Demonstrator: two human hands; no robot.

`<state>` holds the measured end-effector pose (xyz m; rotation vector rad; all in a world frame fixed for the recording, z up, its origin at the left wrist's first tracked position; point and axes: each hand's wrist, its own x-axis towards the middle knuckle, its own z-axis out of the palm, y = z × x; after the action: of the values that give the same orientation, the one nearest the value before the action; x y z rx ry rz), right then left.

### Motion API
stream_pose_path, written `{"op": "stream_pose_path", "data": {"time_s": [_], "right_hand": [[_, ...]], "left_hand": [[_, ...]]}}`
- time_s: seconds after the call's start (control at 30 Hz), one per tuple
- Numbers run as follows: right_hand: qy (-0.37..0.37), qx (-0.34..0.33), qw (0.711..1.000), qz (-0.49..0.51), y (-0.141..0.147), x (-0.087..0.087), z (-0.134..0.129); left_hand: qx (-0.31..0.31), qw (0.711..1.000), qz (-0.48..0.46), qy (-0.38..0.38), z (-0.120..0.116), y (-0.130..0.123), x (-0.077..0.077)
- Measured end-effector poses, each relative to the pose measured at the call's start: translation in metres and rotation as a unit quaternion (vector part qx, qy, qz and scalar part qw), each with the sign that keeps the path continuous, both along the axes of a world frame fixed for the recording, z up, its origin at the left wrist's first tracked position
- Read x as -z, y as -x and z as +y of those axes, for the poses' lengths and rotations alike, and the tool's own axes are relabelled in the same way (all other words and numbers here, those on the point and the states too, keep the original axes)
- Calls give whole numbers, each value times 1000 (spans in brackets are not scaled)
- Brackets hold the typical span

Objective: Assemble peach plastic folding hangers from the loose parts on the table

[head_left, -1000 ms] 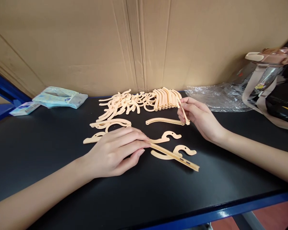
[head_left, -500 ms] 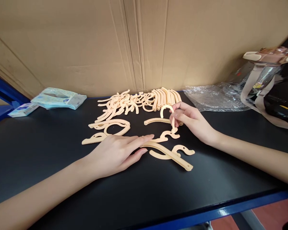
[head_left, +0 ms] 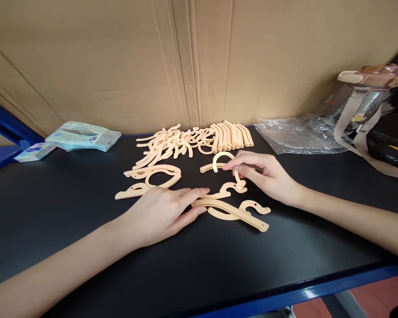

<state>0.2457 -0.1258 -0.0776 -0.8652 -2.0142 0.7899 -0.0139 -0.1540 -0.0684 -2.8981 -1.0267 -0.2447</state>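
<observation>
My right hand [head_left: 263, 174] pinches a cream plastic hook [head_left: 223, 155], its curved end up and its lower end by a wavy piece [head_left: 234, 188] on the table. My left hand [head_left: 166, 212] lies low, its fingertips at the left ends of that wavy piece and of a long grooved bar [head_left: 235, 211]. Under the bar is another wavy piece [head_left: 256, 206]. A second grooved bar [head_left: 212, 167] lies behind the hook, partly covered by my right hand. Joined curved pieces [head_left: 164, 174] rest beyond my left hand.
At the back of the black table [head_left: 199, 274] are a heap of loose curved pieces [head_left: 172, 143] and a row of bars [head_left: 230, 136]. Tissue packs [head_left: 82, 136] lie at left. Clear plastic wrap [head_left: 295, 134] and a strapped bottle [head_left: 368, 97] are at right. Cardboard stands behind.
The hook in my right hand has tilted left, and that hand's fingers have shifted on it. The long grooved bar has turned slightly by my left hand.
</observation>
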Motion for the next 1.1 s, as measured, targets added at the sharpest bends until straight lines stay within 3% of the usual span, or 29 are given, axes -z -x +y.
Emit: {"op": "stream_pose_path", "data": {"time_s": [0.2, 0.53, 0.83, 1.1], "right_hand": [[-25, 8, 1000, -8, 1, -1, -2], [26, -18, 999, 6, 3, 1, -1], [15, -12, 999, -27, 0, 1, -3], [-11, -23, 999, -33, 3, 0, -1]], "left_hand": [[-10, 999, -14, 39, 0, -1, -5], [-5, 999, -12, 35, 1, 2, -4], [74, 996, -15, 45, 2, 5, -5], [113, 992, -54, -16, -1, 3, -1]]}}
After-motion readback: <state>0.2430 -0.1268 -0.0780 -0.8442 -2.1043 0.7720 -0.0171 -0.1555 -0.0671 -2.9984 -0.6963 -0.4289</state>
